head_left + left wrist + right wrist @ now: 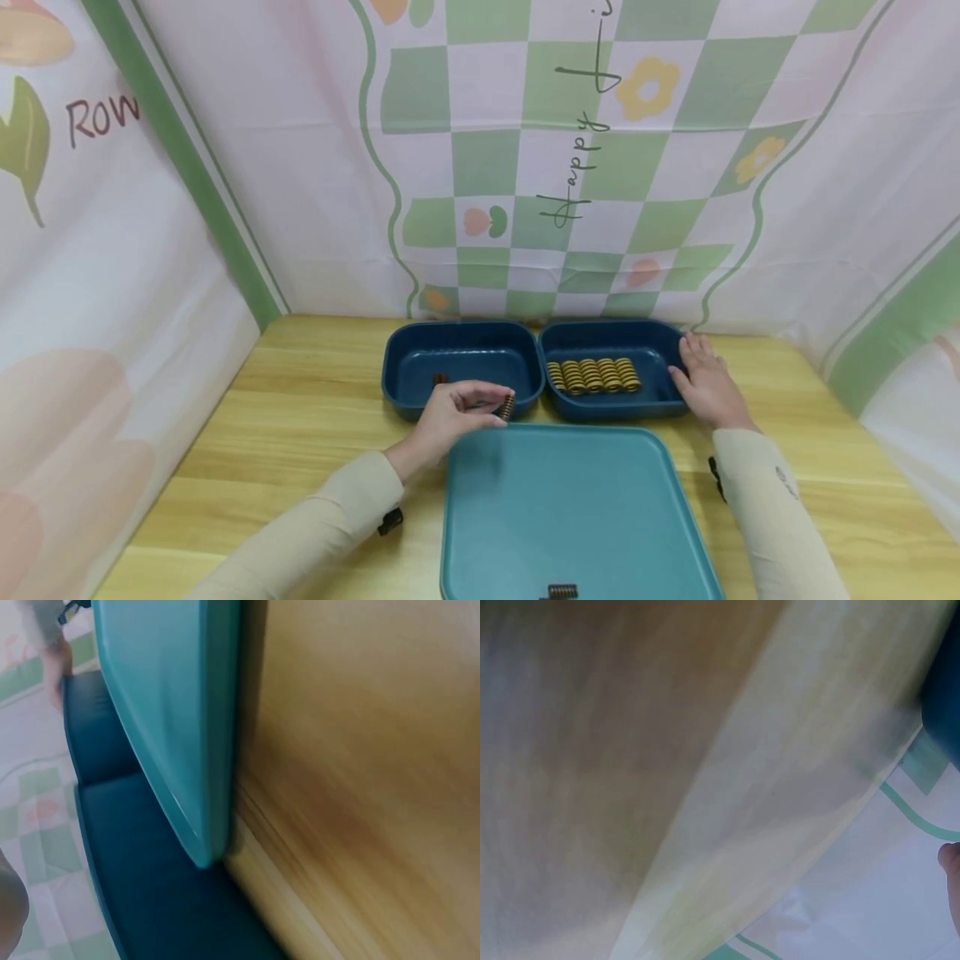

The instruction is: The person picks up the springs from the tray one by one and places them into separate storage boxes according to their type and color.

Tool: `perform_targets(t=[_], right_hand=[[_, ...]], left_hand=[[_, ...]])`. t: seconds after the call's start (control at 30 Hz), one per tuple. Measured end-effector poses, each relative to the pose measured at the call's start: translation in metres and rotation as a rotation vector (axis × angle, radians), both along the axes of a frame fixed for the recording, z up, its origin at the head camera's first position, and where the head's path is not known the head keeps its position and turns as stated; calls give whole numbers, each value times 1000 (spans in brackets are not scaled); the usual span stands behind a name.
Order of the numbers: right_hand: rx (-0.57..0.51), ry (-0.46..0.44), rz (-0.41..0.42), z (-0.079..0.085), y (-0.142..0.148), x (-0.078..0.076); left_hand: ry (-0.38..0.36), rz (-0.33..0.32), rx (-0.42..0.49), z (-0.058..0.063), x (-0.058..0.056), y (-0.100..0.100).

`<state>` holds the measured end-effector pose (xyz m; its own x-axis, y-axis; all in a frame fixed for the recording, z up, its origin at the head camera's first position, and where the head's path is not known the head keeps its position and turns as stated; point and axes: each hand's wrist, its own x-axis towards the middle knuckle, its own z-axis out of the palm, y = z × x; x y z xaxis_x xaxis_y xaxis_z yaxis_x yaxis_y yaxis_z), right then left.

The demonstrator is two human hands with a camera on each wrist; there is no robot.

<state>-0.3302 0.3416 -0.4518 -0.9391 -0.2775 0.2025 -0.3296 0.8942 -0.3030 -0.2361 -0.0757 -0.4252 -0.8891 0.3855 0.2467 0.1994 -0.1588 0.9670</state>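
Note:
My left hand (453, 412) is over the front edge of the left dark blue bin (465, 329), pinching a dark copper-coloured coil spring (507, 407) between thumb and fingertips. Inside that bin, another dark brown piece (440, 378) shows beyond the hand. My right hand (705, 379) rests at the right end of the other blue bin (615, 408), fingers extended along its rim. In this right bin, several brass-coloured coil springs (594, 376) lie side by side. Only a sliver of each hand appears in its own wrist view.
A teal tray (562, 500) lies in front of the bins, with dark coil springs (562, 591) at its near edge, partly cut off. The bins stand side by side on the wooden table (322, 375), against a printed cloth (330, 208) at the back.

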Motion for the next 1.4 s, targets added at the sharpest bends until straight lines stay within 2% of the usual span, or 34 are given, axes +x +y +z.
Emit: perform_targets(t=[0.3, 0.6, 0.73, 0.83, 0.93, 1.1, 1.2, 1.27, 1.4], right_hand=[[-3, -3, -2, 0, 0, 1], [-10, 2, -1, 1, -1, 1], [-12, 1, -2, 2, -1, 2], [-13, 0, -2, 2, -2, 2], [-11, 4, -1, 2, 0, 2], [-1, 5, -6, 0, 2, 2], [1, -5, -7, 1, 1, 2], [1, -11, -6, 1, 0, 2], [-2, -11, -5, 2, -1, 1]], left_hand=[[29, 87, -56, -1, -14, -13], [-51, 225, -132, 1, -30, -32], [-27, 286, -214, 0, -37, -39], [31, 332, -337, -2, -44, -44], [115, 348, -509, -4, -50, -47], [304, 298, -831, -7, -61, -44], [398, 262, -980, -10, -67, -42], [428, 252, -1045, -12, -70, -43], [415, 277, -1124, -11, -75, -49]])
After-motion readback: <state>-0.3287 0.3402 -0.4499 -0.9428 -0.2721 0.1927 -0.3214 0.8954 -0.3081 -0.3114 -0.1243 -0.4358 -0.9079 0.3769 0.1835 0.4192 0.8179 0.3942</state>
